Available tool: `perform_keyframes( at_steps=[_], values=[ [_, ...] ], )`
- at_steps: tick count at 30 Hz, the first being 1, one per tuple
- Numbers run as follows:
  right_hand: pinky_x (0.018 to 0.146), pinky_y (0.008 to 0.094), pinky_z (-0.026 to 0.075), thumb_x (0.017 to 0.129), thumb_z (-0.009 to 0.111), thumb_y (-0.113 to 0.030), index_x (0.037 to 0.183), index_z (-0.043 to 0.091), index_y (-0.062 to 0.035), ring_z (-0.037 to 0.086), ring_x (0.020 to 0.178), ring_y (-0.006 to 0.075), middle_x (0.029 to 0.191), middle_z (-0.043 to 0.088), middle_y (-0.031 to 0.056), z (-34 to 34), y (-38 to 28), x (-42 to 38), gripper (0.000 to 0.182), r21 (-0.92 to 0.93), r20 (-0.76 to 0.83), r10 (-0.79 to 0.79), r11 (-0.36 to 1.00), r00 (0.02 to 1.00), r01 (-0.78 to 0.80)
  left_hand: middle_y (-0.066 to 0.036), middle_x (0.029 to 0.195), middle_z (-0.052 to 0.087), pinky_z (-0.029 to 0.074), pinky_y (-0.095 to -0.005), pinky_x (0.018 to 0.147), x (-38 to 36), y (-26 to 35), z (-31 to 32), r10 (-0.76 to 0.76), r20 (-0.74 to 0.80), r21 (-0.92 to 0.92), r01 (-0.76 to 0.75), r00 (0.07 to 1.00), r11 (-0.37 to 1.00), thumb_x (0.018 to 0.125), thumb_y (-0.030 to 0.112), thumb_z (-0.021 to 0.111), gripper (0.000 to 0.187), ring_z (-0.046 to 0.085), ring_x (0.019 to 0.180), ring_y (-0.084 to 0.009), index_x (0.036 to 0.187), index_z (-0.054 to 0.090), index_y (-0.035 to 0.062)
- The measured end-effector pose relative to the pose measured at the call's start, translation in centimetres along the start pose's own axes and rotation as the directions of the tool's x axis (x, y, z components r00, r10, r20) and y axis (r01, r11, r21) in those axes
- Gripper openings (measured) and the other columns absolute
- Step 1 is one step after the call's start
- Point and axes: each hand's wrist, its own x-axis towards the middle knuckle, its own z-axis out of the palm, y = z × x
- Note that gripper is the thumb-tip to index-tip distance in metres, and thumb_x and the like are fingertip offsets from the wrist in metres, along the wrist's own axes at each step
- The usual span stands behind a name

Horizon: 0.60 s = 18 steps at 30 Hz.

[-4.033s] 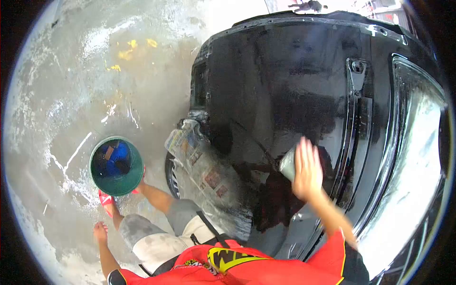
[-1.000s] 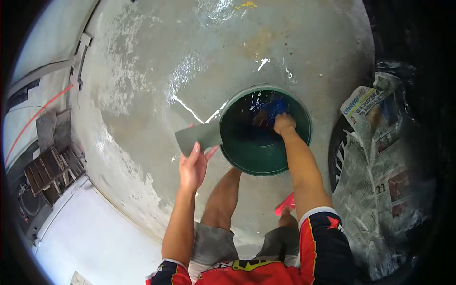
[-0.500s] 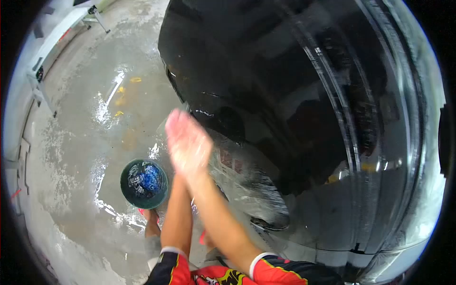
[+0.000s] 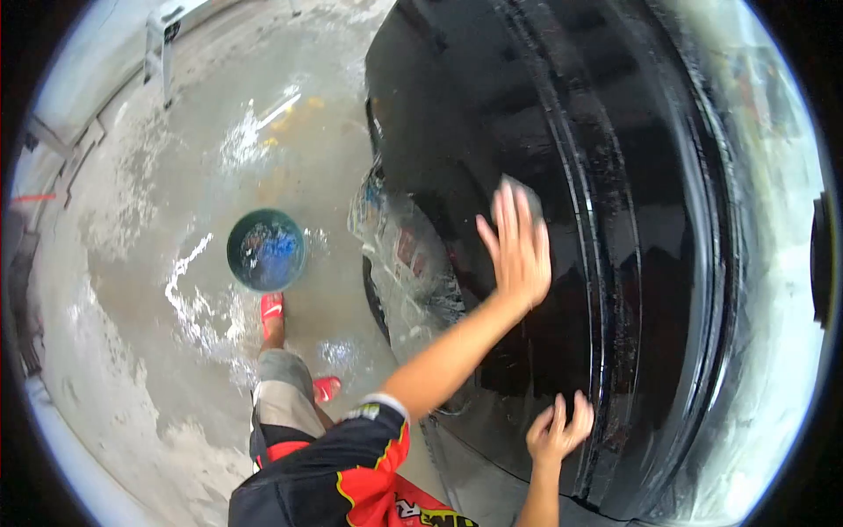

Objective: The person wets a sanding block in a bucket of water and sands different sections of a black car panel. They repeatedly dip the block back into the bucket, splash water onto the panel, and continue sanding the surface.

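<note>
My left hand [image 4: 520,259] reaches over the glossy black car panel [image 4: 457,132], its fingers extended and slightly apart. A thin grey sheet [image 4: 529,195] sticks out past its fingertips, held under them against the panel; the rest of the sheet is hidden by the fingers. Lower down, near the panel's close edge, my right hand [image 4: 559,430] holds nothing, with thumb and fingers apart and loosely bent. The panel looks wet and carries long raised ridges. Clear plastic film [image 4: 413,255] hangs along its left side.
A dark green bucket [image 4: 267,250] with water and something blue in it stands on the wet concrete floor [image 4: 158,307], just ahead of my foot in a red sandal [image 4: 273,307]. Metal stand legs [image 4: 158,57] are at the upper left.
My hands, close together over the floor beside the panel before, have separated and moved right over the panel. The view has shifted, so the bucket sits higher in it.
</note>
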Motion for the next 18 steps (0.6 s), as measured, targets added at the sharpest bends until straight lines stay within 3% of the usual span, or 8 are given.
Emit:
perform_keyframes(
  at_steps=[4,6,7,9,12,14,16,18],
  values=[
    [0.108,0.0583,0.035,0.088,0.058,-0.016,0.123,0.062,-0.0004,0.046,0.126,0.0440,0.137,0.048,0.0297,-3.0,4.4,-8.9,0.038,-0.247,0.150,-0.102,0.959,0.983,0.137,-0.024,0.155,0.030,0.018,-0.0627,0.115,19.8,-6.2,1.7,-0.003,-0.291,0.067,0.023,0.957,0.997,0.104,0.037,0.032,0.058,0.025,0.143,-0.0460,0.145,0.035,-0.0038],
    [0.109,0.0594,0.034,0.091,0.053,-0.020,0.131,0.056,0.0025,0.043,0.130,0.0471,0.142,0.043,0.0317,-2.4,6.6,-10.8,0.046,-0.336,0.170,-0.104,0.929,0.980,0.157,-0.026,0.152,0.033,0.018,-0.0621,0.116,22.5,-6.8,0.6,-0.040,-0.237,0.100,0.066,0.971,0.993,0.104,0.039,0.031,0.061,0.029,0.141,-0.0461,0.144,0.036,-0.0065],
    [0.109,0.0597,0.034,0.092,0.050,-0.022,0.132,0.055,0.0028,0.042,0.131,0.0476,0.143,0.042,0.0323,-1.6,7.2,-10.9,0.047,-0.391,0.150,-0.145,0.900,0.978,0.193,-0.028,0.150,0.033,0.017,-0.0614,0.116,21.1,-7.5,2.1,0.038,-0.338,0.159,0.017,0.940,0.987,0.104,0.036,0.033,0.060,0.028,0.141,-0.0458,0.143,0.035,-0.0098],
    [0.109,0.0606,0.034,0.095,0.044,-0.024,0.135,0.053,0.0026,0.042,0.132,0.0486,0.143,0.042,0.0334,-1.0,7.0,-10.9,0.049,-0.433,0.115,-0.191,0.873,0.975,0.222,-0.033,0.154,0.023,0.014,-0.0609,0.117,11.3,-5.5,1.1,0.122,-0.226,0.007,-0.124,0.966,0.992,0.104,0.027,0.037,0.061,0.018,0.146,-0.0459,0.148,0.023,-0.0117],
    [0.107,0.0605,0.036,0.094,0.045,-0.022,0.135,0.052,0.0026,0.041,0.132,0.0493,0.143,0.042,0.0333,-0.8,7.7,-11.5,0.049,-0.403,0.110,-0.190,0.889,0.976,0.219,-0.033,0.159,0.002,0.003,-0.0622,0.117,-7.6,-2.0,0.1,0.070,0.059,-0.285,-0.050,0.996,0.957,0.101,0.028,0.036,0.070,0.004,0.149,-0.0488,0.153,0.006,-0.0099],
    [0.112,0.0612,0.028,0.092,0.047,-0.022,0.136,0.052,0.0010,0.039,0.134,0.0490,0.144,0.043,0.0311,-1.1,7.0,-10.9,0.050,-0.430,0.122,-0.188,0.875,0.974,0.223,-0.033,0.159,0.003,0.001,-0.0630,0.117,-10.8,-2.7,1.1,0.004,0.127,-0.257,0.029,0.992,0.966,0.101,0.029,0.035,0.071,0.004,0.149,-0.0481,0.153,0.006,-0.0104],
    [0.099,0.0574,0.042,0.093,0.054,-0.038,0.127,0.060,-0.0038,0.050,0.120,0.0468,0.137,0.050,0.0261,-2.3,6.2,-9.4,0.048,-0.438,0.075,-0.178,0.878,0.981,0.193,-0.034,0.159,0.005,0.003,-0.0609,0.118,-1.0,-4.7,-0.4,-0.017,0.047,-0.110,0.022,0.999,0.994,0.104,0.031,0.025,0.066,0.006,0.149,-0.0481,0.153,0.007,-0.0100],
    [0.100,0.0590,0.041,0.093,0.053,-0.034,0.130,0.057,-0.0031,0.046,0.122,0.0493,0.139,0.048,0.0271,-2.1,5.8,-8.5,0.048,-0.432,0.097,-0.180,0.878,0.979,0.204,-0.031,0.158,0.014,0.012,-0.0548,0.120,11.1,-11.1,1.3,-0.144,-0.170,-0.047,0.138,0.975,0.989,0.107,0.030,0.021,0.060,0.015,0.148,-0.0427,0.151,0.017,-0.0100]
  ],
)
